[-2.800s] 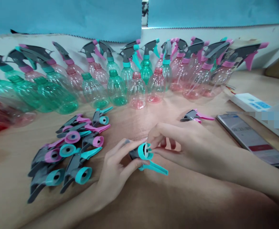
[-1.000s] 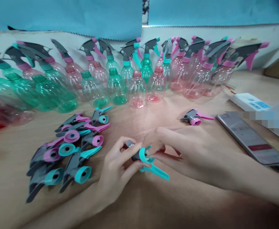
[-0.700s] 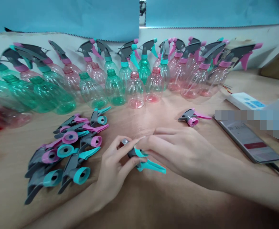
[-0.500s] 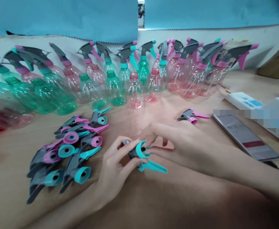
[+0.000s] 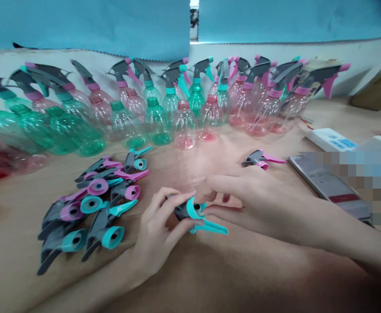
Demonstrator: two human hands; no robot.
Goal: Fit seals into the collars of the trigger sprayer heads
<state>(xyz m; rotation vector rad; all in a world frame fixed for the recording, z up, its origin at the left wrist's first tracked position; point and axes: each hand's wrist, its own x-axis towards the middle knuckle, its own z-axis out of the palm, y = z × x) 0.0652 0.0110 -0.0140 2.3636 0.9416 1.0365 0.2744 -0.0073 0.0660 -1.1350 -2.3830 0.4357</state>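
With my left hand I am holding a teal-and-grey spray head over the surface, directly in front of me. My left fingers are clamping on its grey body: the index finger is lying along the upper side, and the thumb is pressing from below, close to the teal collar. The collar's mouth is facing my right, and the teal trigger is sticking out to the right, beyond my thumb tip.

My right hand is meeting the collar from the other side. Its index finger is curling down so that the tip is resting at the rim, while the thumb is reaching in lower, near the collar's edge. Between the two a gap is showing farther back, and the tips are coming close at the mouth. I cannot tell whether they are pinching anything there, since the index finger is partly covering the opening.

Beside my left hand, a pile of spray heads in pink, teal and grey is lying on the surface. A pink-and-grey spray head is lying just beyond my right hand, and a phone is lying near my right forearm. Farther back, open-necked bottles are standing before bottles fitted with spray tops.
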